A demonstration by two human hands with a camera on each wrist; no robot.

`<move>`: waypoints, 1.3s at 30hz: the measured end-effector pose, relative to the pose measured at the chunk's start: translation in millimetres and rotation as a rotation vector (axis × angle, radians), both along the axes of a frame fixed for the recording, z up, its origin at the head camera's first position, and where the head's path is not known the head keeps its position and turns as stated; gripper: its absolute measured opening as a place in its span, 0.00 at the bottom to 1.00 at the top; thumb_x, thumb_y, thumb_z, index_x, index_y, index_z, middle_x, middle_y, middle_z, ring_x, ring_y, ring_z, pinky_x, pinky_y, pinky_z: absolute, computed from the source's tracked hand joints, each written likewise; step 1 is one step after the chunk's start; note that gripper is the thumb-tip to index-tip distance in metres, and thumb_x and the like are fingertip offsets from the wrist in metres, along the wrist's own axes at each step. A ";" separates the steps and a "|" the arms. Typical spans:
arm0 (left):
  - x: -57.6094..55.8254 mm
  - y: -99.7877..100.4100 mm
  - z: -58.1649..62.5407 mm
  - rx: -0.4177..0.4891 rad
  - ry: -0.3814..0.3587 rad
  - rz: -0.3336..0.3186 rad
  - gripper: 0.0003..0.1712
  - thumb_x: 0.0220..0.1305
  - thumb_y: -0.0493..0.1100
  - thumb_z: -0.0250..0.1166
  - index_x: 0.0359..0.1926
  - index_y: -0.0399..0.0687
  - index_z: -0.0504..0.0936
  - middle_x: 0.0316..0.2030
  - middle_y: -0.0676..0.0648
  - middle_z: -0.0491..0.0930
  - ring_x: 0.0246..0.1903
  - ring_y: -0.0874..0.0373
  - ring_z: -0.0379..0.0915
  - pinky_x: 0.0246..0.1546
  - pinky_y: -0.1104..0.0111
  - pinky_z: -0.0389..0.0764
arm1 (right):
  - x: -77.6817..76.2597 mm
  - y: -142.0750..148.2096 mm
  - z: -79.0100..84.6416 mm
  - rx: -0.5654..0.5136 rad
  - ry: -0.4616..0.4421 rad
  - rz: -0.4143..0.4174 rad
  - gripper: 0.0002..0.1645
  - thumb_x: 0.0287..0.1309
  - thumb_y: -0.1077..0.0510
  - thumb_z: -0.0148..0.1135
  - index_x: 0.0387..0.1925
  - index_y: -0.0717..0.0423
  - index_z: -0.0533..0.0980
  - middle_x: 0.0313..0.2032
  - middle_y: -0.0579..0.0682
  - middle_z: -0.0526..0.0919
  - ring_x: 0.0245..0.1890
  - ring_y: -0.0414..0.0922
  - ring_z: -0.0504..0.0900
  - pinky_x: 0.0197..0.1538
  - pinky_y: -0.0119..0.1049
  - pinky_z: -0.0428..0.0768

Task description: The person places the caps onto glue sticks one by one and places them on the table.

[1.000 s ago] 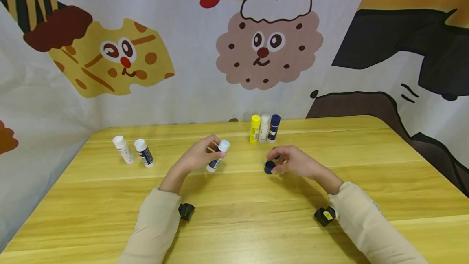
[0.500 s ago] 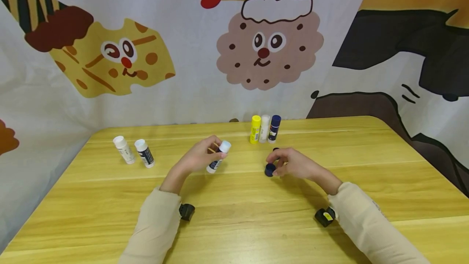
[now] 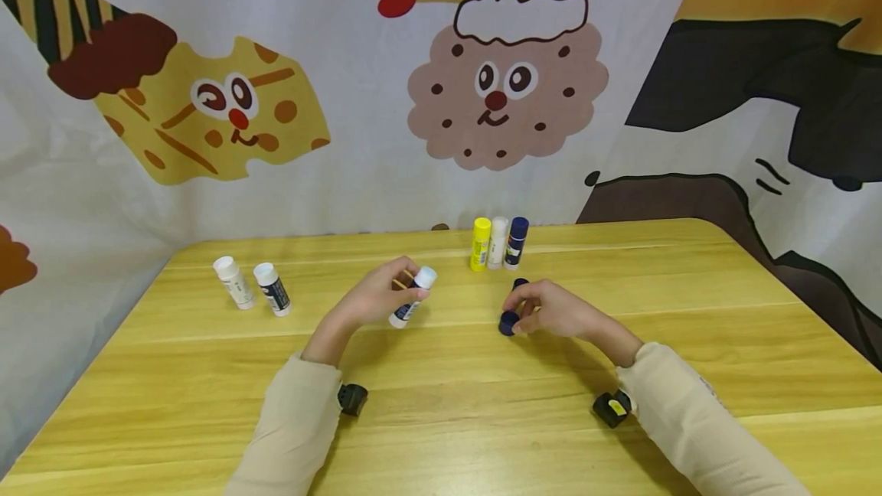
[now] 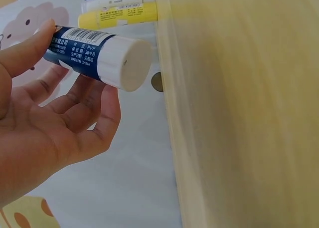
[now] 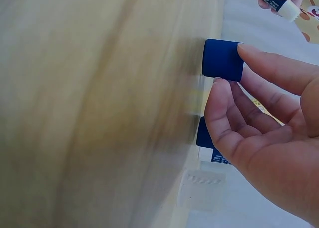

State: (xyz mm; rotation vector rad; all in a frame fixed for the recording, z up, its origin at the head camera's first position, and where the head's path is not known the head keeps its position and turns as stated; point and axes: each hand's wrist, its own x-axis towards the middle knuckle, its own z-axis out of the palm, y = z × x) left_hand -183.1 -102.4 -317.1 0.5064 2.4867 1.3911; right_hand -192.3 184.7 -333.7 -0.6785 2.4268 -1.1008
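Observation:
My left hand (image 3: pixel 377 294) holds a glue stick (image 3: pixel 408 312) with a dark blue label and white ends. It is tilted, its pale top uncapped and leaning right. The left wrist view shows the thumb over the barrel and the fingers beneath. Thumb and fingertips of my right hand (image 3: pixel 554 308) pinch a dark blue cap (image 5: pixel 222 60) at or just above the tabletop; any contact is hard to tell. Another dark blue cap (image 3: pixel 520 282) stands just behind, partly hidden by the hand. A see-through ridged cylinder (image 5: pixel 202 188) shows below it in the right wrist view.
On the left of the wooden table (image 3: pixel 441 412) stand two white-topped sticks, one white (image 3: pixel 234 282) and one with a dark label (image 3: pixel 272 289). A yellow glue stick (image 3: pixel 480 244), a white one (image 3: pixel 497 243) and a dark blue one (image 3: pixel 515 243) line the back, before a printed cloth (image 3: pixel 358 197).
My right hand and the dark blue cap have shifted slightly toward me, uncovering more of the cap behind. My left hand keeps hold of the glue stick, nearly still.

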 end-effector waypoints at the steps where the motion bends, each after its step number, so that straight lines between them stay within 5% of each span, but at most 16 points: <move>1: 0.0 0.1 0.0 -0.002 0.001 -0.003 0.13 0.64 0.39 0.58 0.47 0.38 0.70 0.39 0.40 0.74 0.36 0.51 0.73 0.31 0.61 0.77 | 0.3 -0.1 0.4 0.002 0.006 0.001 0.16 0.47 0.68 0.65 0.41 0.66 0.76 0.33 0.52 0.78 0.30 0.45 0.75 0.33 0.37 0.74; 24: 5.2 5.9 6.7 -0.048 0.042 -0.038 0.13 0.63 0.41 0.59 0.46 0.40 0.71 0.39 0.42 0.75 0.36 0.52 0.74 0.33 0.62 0.76 | 4.4 -5.0 9.0 -0.112 -0.004 0.021 0.14 0.53 0.64 0.63 0.42 0.67 0.74 0.37 0.54 0.81 0.36 0.46 0.79 0.39 0.35 0.77; 39: 12.5 16.7 15.0 -0.076 0.078 -0.101 0.10 0.63 0.41 0.59 0.44 0.42 0.72 0.34 0.45 0.75 0.31 0.54 0.71 0.29 0.66 0.74 | 9.5 -16.8 22.8 -0.196 0.082 0.030 0.13 0.53 0.63 0.64 0.41 0.62 0.74 0.36 0.52 0.79 0.38 0.49 0.77 0.40 0.37 0.77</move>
